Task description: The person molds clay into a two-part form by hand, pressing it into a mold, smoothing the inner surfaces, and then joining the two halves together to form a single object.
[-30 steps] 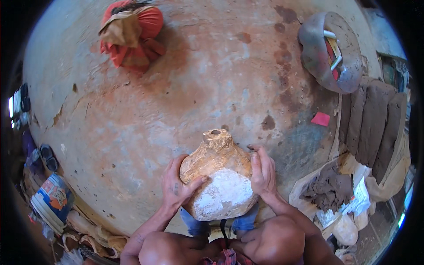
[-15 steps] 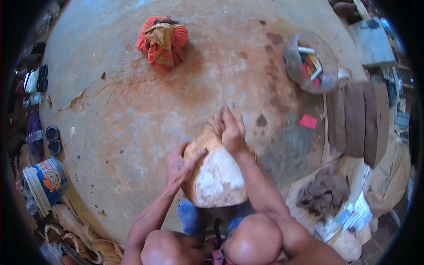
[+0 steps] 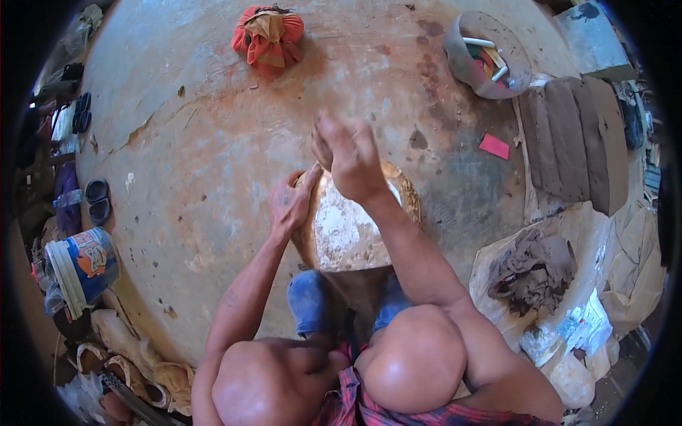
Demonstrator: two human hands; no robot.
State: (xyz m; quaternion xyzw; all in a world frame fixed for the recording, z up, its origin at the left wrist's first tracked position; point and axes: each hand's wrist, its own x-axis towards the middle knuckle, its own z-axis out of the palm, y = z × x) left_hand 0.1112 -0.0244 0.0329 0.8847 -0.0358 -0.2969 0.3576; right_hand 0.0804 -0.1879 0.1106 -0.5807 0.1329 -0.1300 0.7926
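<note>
Between my knees stands a bulky, rounded block (image 3: pixel 344 231), chalky white on its near face and tan-brown around the edges, plaster-like. My left hand (image 3: pixel 290 204) grips its upper left edge, thumb on top and fingers round the side. Over the far part of the block my right hand (image 3: pixel 348 157) is raised, its fingers curled closed and partly blurred. Whatever it holds, if anything, is hidden. My right forearm covers part of the block's right side.
A red cloth bundle (image 3: pixel 268 39) sits on the floor ahead. To the right are a tub of odds and ends (image 3: pixel 455 53), a pink piece (image 3: pixel 494 146), brown clay slabs (image 3: pixel 568 142) and a clay heap (image 3: pixel 533 273). A bucket (image 3: pixel 89 266) and sandals (image 3: pixel 98 201) lie left.
My right hand has moved up and left, over the block's far edge. My left hand still grips the block. The whole view has shifted, with floor items now sitting differently in the picture.
</note>
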